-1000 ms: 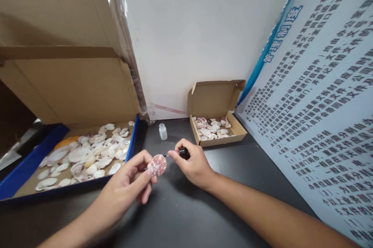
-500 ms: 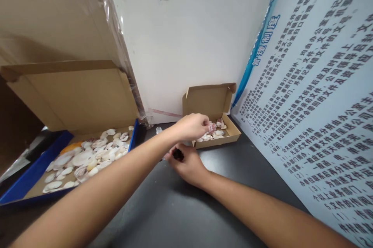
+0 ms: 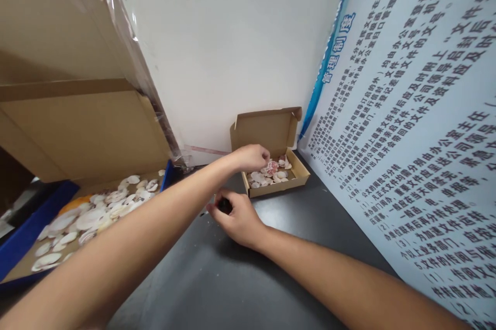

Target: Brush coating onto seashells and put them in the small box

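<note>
Cardboard Keeping Loose Pieces Within Reach

Behind everything, a white panel (image 3: 232, 51) is standing, and a printed panel (image 3: 406, 128) is angling in at the right. Below them, we are looking down on a black tabletop (image 3: 240, 288). At its left, a blue-sided box (image 3: 39, 219) is holding a spread of pale shells (image 3: 89, 219), its cardboard lid (image 3: 81, 134) standing up; ahead, a small box (image 3: 300, 170) is sitting near the white panel, likewise open. We are judging that both are standing open to make their contents easy to pick among, and sitting apart to give us room between them.

Our left forearm (image 3: 155, 232) is stretching across beyond the right hand (image 3: 240, 219), presumably so the two are not colliding. The left hand (image 3: 253, 157) is hovering over the small box, curling near a pink striped shell (image 3: 272, 166) that is lying inside among paler shells (image 3: 259, 180); we are not managing to tell whether it is pinching or touching that shell. Low over the tabletop, the right hand is clamping a black cap-like piece (image 3: 223, 205), perhaps to keep it off the surface.
</note>
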`<state>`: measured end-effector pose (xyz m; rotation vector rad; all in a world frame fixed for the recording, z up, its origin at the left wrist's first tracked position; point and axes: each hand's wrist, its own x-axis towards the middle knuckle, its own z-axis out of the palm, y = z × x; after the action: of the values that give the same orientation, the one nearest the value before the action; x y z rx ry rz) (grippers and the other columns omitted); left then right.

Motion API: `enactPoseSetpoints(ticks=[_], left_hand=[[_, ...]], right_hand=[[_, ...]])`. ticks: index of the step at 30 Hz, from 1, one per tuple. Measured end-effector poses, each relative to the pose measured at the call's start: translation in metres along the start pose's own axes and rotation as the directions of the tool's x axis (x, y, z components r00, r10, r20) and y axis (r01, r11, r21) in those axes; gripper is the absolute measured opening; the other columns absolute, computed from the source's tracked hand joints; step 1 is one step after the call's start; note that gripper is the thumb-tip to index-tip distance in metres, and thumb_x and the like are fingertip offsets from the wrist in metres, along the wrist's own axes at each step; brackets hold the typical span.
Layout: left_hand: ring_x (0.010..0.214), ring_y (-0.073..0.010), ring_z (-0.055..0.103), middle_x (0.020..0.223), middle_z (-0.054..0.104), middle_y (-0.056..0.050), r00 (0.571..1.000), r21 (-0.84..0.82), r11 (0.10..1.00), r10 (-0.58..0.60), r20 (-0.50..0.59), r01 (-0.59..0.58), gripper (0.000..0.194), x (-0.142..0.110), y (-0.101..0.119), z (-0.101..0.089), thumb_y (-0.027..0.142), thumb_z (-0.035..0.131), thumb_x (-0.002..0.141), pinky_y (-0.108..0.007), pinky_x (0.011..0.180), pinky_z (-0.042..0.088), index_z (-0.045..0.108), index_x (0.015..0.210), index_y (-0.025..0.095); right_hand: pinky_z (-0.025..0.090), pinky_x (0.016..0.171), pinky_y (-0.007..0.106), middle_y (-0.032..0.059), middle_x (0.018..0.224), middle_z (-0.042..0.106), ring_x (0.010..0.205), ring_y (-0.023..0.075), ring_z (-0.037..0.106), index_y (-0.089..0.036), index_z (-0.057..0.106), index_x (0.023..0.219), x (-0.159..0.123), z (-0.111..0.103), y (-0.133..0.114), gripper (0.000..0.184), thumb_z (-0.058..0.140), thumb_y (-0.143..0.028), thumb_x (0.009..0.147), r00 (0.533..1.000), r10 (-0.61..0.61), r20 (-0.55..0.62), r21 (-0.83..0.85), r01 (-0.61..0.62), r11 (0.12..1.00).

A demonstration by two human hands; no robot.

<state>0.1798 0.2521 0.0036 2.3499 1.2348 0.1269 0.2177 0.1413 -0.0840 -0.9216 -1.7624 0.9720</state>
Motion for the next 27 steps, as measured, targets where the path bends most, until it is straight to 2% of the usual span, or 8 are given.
enactPoseSetpoints(ticks=[7,13,17,22,27], left_hand=[[0.062,-0.0136,0.049,0.069,0.061,0.000,0.998,0.036,0.998,0.051,0.035,-0.053,0.024,-0.002,-0.004,-0.010,0.021,0.045,0.073,-0.025,0.055,0.033,0.067,0.081,0.017],[0.066,-0.0174,0.057,0.076,0.070,-0.004,0.988,0.209,0.976,0.024,0.152,-0.056,0.020,0.000,0.002,-0.007,0.018,0.053,0.073,-0.027,0.059,0.038,0.072,0.080,0.018],[0.087,-0.0237,0.063,0.103,0.072,-0.011,0.993,0.335,0.940,0.030,0.112,-0.066,0.029,0.009,0.008,0.002,0.012,0.051,0.078,-0.030,0.070,0.043,0.071,0.097,0.018],[0.099,-0.0275,0.064,0.115,0.069,-0.017,0.981,0.395,0.916,-0.002,0.195,-0.077,0.035,0.023,0.011,0.013,0.009,0.054,0.079,-0.032,0.079,0.047,0.069,0.109,0.013],[0.096,-0.0236,0.065,0.123,0.067,-0.011,0.962,0.335,0.937,0.006,0.273,-0.101,0.048,0.031,0.005,0.016,0.011,0.055,0.078,-0.030,0.076,0.048,0.062,0.125,0.021]], right_hand=[[0.035,0.058,0.023,-0.0015,0.066,0.056,0.060,0.0116,0.049,-0.017,0.060,0.075,0.000,0.000,-0.001,0.014,0.060,-0.028,0.084,1.000,0.018,0.016,-0.002,-0.018,1.000],[0.033,0.057,0.023,-0.0027,0.063,0.053,0.059,0.0115,0.046,-0.018,0.058,0.073,-0.001,0.000,-0.002,0.017,0.061,-0.031,0.084,0.999,0.026,0.031,-0.013,-0.026,1.000],[0.036,0.058,0.023,-0.0020,0.065,0.055,0.060,0.0118,0.048,-0.017,0.059,0.076,-0.001,0.001,0.002,0.014,0.060,-0.029,0.084,0.998,0.020,0.052,0.017,-0.021,1.000],[0.040,0.055,0.022,-0.0001,0.066,0.059,0.060,0.0126,0.050,-0.016,0.065,0.082,-0.001,0.004,0.008,0.011,0.062,-0.026,0.082,0.998,0.040,0.057,0.033,-0.042,0.999],[0.039,0.054,0.022,-0.0001,0.065,0.057,0.059,0.0126,0.048,-0.016,0.066,0.079,-0.002,0.003,0.010,0.016,0.062,-0.031,0.084,0.996,0.039,0.077,-0.014,-0.038,0.999]])
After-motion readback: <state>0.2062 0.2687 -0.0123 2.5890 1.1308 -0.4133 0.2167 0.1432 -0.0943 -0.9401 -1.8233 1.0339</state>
